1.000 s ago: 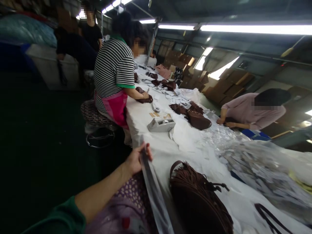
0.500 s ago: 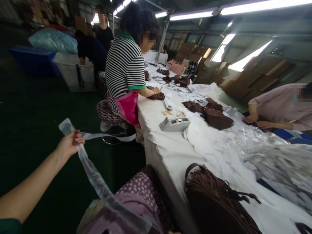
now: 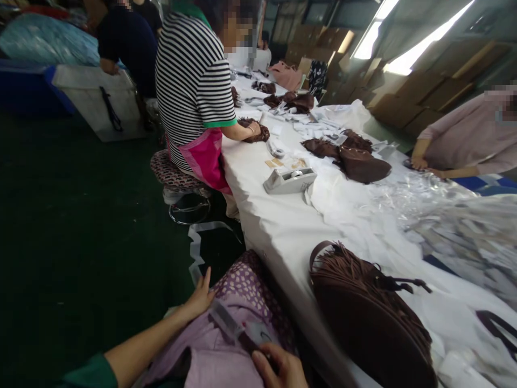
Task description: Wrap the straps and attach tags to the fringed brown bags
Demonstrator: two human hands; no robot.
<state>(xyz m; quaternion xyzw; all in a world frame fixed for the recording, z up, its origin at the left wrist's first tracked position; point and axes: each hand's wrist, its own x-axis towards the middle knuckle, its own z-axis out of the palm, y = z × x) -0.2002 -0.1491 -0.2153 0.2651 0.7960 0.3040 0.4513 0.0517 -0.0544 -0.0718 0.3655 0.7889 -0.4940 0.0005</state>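
The left hand [image 3: 201, 299] moved from over the floor [image 3: 81, 242] back beside the lap [image 3: 242, 285], fingers spread open; a clear strip [image 3: 196, 245] trailed just beyond. Over the lap, the right hand [image 3: 283, 366] pinched a dark strap [image 3: 247, 342]. A brown fringed bag [image 3: 367, 318] lay on the tabletop [image 3: 278, 226].

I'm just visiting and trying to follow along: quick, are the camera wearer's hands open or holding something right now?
Left hand: by the clear strip; whether it holds it cannot be told.
Right hand: closed, holding the dark strap.
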